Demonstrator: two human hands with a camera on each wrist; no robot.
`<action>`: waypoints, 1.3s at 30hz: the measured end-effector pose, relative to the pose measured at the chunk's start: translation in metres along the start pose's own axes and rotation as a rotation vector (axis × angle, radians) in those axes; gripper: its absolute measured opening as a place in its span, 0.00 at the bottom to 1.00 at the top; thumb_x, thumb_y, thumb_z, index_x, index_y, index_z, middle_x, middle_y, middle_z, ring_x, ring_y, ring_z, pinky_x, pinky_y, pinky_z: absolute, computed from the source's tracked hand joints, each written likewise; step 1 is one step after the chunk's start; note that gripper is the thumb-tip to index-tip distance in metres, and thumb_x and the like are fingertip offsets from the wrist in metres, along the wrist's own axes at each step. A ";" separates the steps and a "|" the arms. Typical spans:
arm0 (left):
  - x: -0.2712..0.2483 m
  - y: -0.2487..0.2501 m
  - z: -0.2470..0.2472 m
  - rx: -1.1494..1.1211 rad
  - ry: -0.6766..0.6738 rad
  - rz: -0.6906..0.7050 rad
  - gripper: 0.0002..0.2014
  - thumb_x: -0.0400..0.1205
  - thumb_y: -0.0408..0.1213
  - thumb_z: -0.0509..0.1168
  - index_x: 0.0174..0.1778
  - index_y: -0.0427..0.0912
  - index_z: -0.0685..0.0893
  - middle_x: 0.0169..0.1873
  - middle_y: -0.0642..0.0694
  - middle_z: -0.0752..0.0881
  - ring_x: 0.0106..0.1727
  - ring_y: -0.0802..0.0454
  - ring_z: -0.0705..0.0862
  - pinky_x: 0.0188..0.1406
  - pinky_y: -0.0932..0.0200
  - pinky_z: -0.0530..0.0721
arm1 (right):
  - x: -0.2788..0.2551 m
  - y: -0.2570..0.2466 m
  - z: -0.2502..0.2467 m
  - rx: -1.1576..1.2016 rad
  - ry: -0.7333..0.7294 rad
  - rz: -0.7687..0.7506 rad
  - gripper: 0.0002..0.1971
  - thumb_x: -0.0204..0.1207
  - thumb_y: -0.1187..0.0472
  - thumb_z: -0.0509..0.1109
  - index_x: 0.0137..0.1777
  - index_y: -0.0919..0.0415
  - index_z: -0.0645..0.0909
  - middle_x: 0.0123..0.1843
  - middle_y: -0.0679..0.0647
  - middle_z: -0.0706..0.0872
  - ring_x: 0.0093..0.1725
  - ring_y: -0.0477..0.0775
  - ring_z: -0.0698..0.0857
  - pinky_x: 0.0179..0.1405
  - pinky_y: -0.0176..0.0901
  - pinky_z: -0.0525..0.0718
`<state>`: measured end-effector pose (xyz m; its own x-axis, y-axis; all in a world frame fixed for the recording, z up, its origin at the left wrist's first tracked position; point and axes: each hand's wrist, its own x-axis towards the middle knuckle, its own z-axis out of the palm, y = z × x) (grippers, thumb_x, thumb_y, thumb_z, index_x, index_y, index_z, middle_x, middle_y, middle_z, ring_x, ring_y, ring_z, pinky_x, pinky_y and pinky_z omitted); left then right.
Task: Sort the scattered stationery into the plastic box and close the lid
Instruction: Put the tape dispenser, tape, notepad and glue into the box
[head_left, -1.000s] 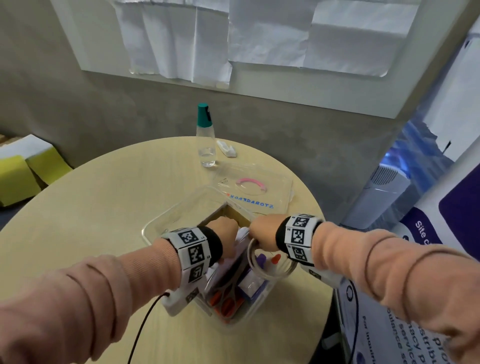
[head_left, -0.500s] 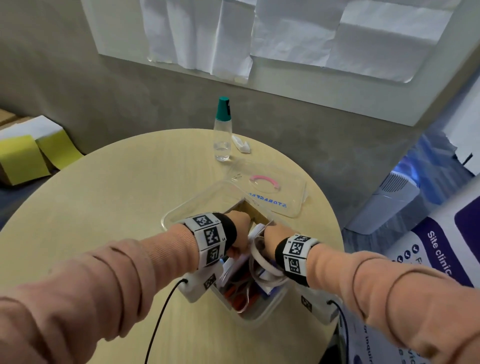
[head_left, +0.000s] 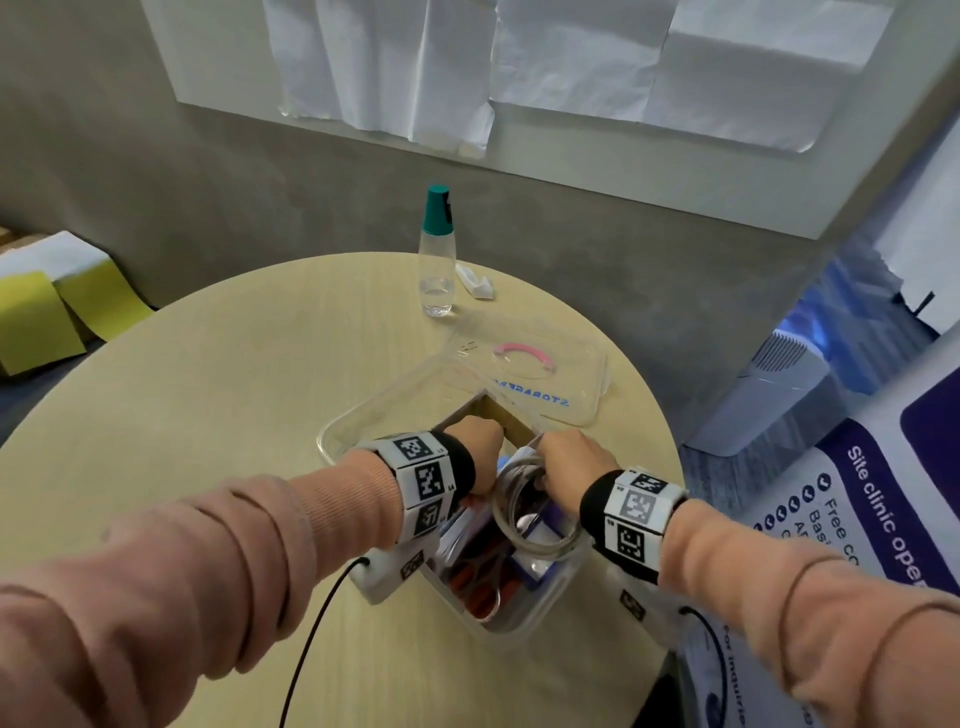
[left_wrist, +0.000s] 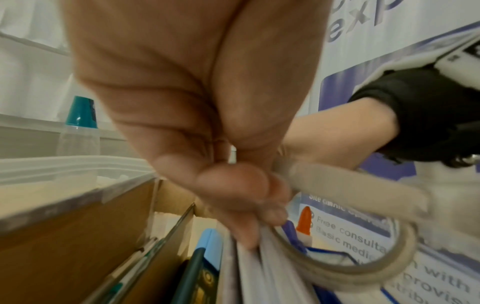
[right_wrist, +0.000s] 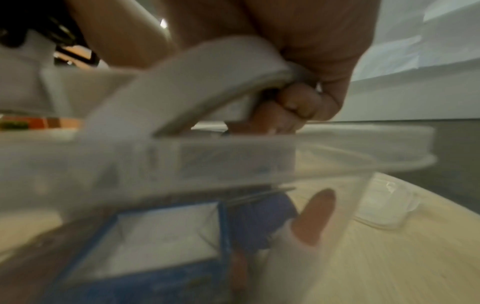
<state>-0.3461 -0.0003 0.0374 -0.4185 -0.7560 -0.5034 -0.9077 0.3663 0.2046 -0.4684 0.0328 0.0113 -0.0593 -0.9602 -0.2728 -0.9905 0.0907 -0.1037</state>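
The clear plastic box (head_left: 332, 442) stands on the round table, near its right edge. Both hands are inside it. My right hand (head_left: 571, 462) grips a clear tape roll (head_left: 545, 548), fingers curled through the ring (right_wrist: 194, 78), low over the stationery. My left hand (head_left: 475, 447) has curled fingers (left_wrist: 233, 195) pinching the top edges of white booklets (left_wrist: 262, 271) beside the roll. Orange-handled scissors (head_left: 478, 587), a blue pen (left_wrist: 207, 246), an orange-tipped glue stick (left_wrist: 304, 222) and a cardboard divider (head_left: 511, 421) are in the box. The lid (head_left: 571, 374), with a pink handle, lies flat behind it.
A bottle (head_left: 437, 260) with a teal cap and a small white object (head_left: 475, 283) stand at the table's far edge. A printed banner (head_left: 857, 519) rises close on the right. A white appliance (head_left: 769, 395) sits on the floor beyond.
My right hand has brought the tape roll down and left into the box, close to the left hand. The left hand has stayed in the box.
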 end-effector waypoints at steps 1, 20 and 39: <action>0.001 0.001 0.001 0.006 0.002 0.008 0.14 0.76 0.22 0.64 0.25 0.38 0.74 0.26 0.43 0.82 0.23 0.52 0.79 0.42 0.58 0.86 | -0.001 0.001 0.000 0.016 -0.003 -0.004 0.14 0.77 0.68 0.60 0.60 0.60 0.80 0.55 0.62 0.85 0.55 0.65 0.84 0.45 0.48 0.77; 0.002 0.012 0.010 0.228 0.049 0.035 0.26 0.69 0.55 0.73 0.55 0.40 0.82 0.50 0.44 0.86 0.50 0.44 0.85 0.38 0.55 0.79 | 0.002 0.039 -0.050 0.577 -0.322 0.046 0.10 0.74 0.59 0.72 0.32 0.56 0.79 0.19 0.46 0.78 0.20 0.43 0.78 0.24 0.32 0.75; -0.034 0.003 -0.028 -0.429 -0.244 0.306 0.30 0.72 0.40 0.75 0.68 0.45 0.70 0.58 0.51 0.81 0.59 0.53 0.79 0.69 0.51 0.77 | 0.000 0.057 -0.033 1.353 -0.495 -0.165 0.15 0.75 0.81 0.56 0.44 0.66 0.82 0.28 0.52 0.86 0.27 0.45 0.82 0.31 0.34 0.84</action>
<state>-0.3353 0.0109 0.0784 -0.6911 -0.4845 -0.5363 -0.6986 0.2575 0.6676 -0.5294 0.0292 0.0371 0.3677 -0.8216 -0.4357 -0.0916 0.4342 -0.8961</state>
